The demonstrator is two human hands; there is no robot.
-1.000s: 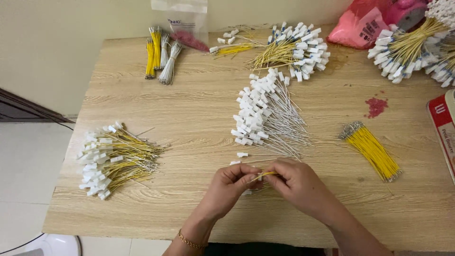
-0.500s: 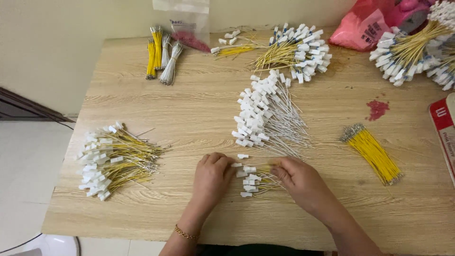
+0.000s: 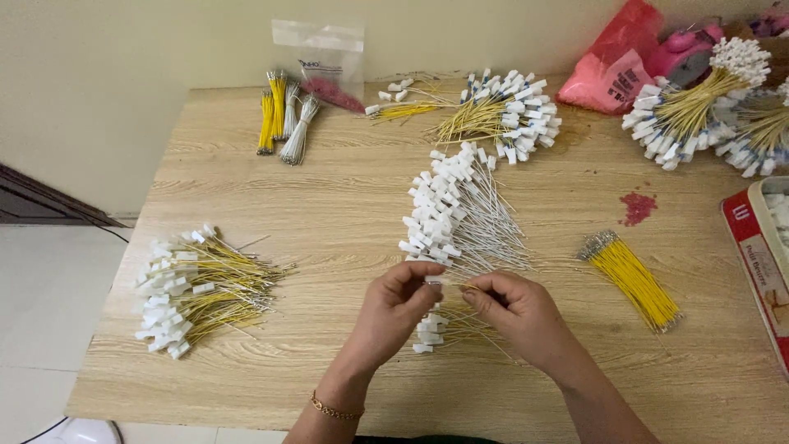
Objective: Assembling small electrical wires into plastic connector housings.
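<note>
Your left hand (image 3: 394,308) and right hand (image 3: 514,308) pinched one white plug (image 3: 433,282) low in the middle, above bare worktop (image 3: 246,374) near its bottom edge.

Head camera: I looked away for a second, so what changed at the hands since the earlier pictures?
Half a second ago both hands lay low on the small pile of connectors. Now the left hand and right hand have lifted, pinching a white connector and thin wire between fingertips. The wire bundles around the table stayed put.
</note>
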